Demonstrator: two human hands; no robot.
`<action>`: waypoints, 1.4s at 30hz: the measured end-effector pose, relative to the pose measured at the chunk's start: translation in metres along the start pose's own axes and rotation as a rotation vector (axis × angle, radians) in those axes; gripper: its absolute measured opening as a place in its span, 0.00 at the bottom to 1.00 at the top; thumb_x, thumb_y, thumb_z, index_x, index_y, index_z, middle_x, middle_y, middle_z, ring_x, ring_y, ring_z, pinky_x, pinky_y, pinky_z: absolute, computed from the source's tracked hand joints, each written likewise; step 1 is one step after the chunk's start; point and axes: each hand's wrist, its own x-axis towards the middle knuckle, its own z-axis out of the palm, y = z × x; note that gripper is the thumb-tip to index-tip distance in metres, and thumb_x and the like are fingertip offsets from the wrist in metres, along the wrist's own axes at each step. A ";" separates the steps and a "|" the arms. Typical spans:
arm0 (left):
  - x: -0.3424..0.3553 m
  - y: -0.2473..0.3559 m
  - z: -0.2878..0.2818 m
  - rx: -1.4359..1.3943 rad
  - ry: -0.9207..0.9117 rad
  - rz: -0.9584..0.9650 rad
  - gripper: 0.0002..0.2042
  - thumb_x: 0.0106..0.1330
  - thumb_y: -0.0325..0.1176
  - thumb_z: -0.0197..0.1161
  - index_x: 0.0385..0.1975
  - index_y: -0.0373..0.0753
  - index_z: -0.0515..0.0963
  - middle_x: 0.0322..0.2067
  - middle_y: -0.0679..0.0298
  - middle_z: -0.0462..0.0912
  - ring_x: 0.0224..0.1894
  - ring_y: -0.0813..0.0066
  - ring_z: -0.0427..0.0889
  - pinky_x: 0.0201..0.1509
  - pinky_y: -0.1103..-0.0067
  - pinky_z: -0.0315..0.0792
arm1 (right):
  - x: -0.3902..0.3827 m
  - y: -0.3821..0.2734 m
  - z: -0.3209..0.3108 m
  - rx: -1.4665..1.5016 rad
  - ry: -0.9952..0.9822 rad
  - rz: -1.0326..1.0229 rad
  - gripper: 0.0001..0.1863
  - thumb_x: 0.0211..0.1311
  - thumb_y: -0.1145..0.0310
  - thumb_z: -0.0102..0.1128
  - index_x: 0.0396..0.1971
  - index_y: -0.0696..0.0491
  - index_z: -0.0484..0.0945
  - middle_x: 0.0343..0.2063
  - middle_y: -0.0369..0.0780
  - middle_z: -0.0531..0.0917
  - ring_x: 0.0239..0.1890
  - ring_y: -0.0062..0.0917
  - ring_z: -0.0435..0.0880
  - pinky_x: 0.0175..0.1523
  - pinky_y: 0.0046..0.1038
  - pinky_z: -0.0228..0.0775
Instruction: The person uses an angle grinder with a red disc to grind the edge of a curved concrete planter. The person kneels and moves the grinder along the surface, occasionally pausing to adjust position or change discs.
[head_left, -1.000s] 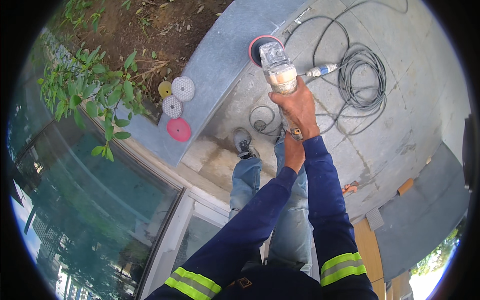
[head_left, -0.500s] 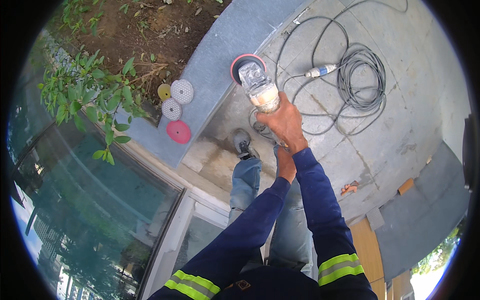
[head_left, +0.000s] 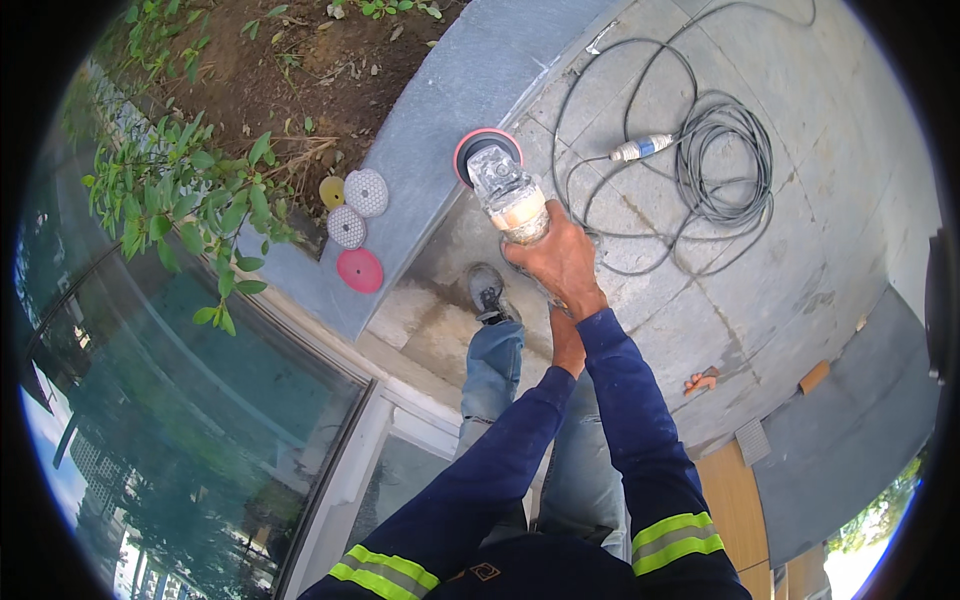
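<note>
The right hand has its fingers clamped on a dusty grinder, its pink round pad pressed on the smooth grey stone ledge. The tool's long axis points up-left, away from the person. The left hand sits behind, grip unclear. Four loose discs lie on the ledge to the left; a coiled cable rests on paving to the right.

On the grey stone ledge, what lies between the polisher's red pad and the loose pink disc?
The head view shows only bare grey ledge between the polisher's red pad and the pink disc; the other discs lie off that line.
</note>
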 end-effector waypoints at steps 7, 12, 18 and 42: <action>0.034 0.090 0.073 -0.026 -0.041 0.014 0.17 0.70 0.32 0.70 0.54 0.34 0.75 0.43 0.64 0.83 0.43 0.77 0.82 0.43 0.77 0.76 | 0.062 0.011 -0.057 0.156 0.170 0.000 0.40 0.41 0.51 0.75 0.54 0.62 0.79 0.41 0.57 0.89 0.47 0.51 0.90 0.54 0.43 0.80; 0.051 0.065 0.073 -0.101 -0.025 -0.046 0.19 0.71 0.31 0.68 0.58 0.34 0.73 0.46 0.64 0.83 0.45 0.77 0.83 0.45 0.77 0.77 | 0.063 -0.002 -0.063 0.152 0.138 -0.037 0.41 0.41 0.51 0.75 0.55 0.63 0.79 0.43 0.57 0.89 0.47 0.51 0.90 0.54 0.43 0.80; -0.019 0.004 -0.032 -0.021 0.005 -0.033 0.18 0.69 0.36 0.72 0.52 0.34 0.79 0.43 0.66 0.86 0.44 0.78 0.85 0.47 0.77 0.78 | -0.019 -0.015 0.027 -0.075 -0.159 0.004 0.42 0.42 0.50 0.78 0.57 0.60 0.78 0.42 0.57 0.89 0.47 0.50 0.90 0.53 0.45 0.81; -0.292 0.164 -0.301 1.304 -0.913 0.359 0.15 0.73 0.47 0.65 0.31 0.42 0.78 0.32 0.60 0.79 0.43 0.57 0.80 0.57 0.57 0.67 | -0.123 0.075 0.002 1.455 0.213 -0.024 0.27 0.66 0.55 0.67 0.52 0.64 0.75 0.38 0.54 0.85 0.36 0.42 0.91 0.37 0.44 0.89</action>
